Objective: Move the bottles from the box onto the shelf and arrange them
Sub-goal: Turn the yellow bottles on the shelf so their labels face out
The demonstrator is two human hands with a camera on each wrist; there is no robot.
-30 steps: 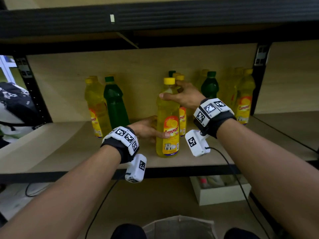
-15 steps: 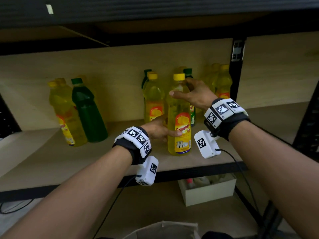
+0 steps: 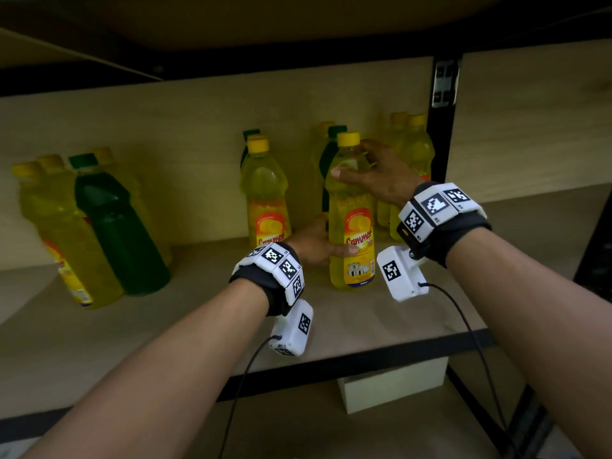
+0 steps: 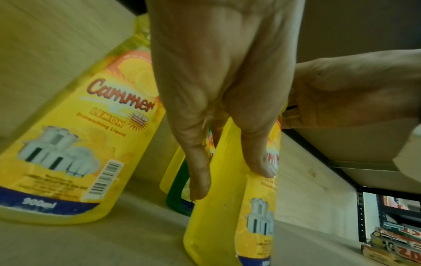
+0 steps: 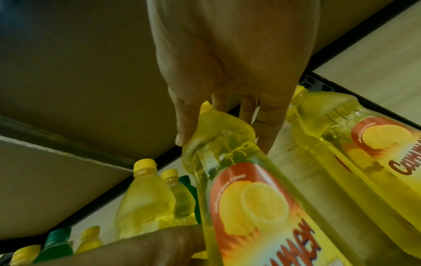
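Note:
A yellow lemon-label bottle [image 3: 351,223] stands upright on the wooden shelf board [image 3: 331,316], just right of another yellow bottle [image 3: 265,193]. My left hand [image 3: 311,243] grips its lower body, thumb across the label. My right hand [image 3: 381,180] holds its shoulder below the yellow cap. The left wrist view shows my left hand [image 4: 227,126] with its fingers [image 4: 200,176] curled round the bottle [image 4: 218,225]. In the right wrist view my right hand [image 5: 227,72] has thumb and fingers round the bottle [image 5: 250,198] at its neck.
A green bottle [image 3: 329,154] and yellow bottles [image 3: 414,154] stand behind and right, by the black upright post [image 3: 440,137]. At far left stand yellow bottles [image 3: 56,226] and a green bottle [image 3: 116,226]. A white box [image 3: 390,382] sits below the shelf.
Both hands have carried the held bottle to the right along the shelf, past the middle yellow bottle and further back. The head view has swung right.

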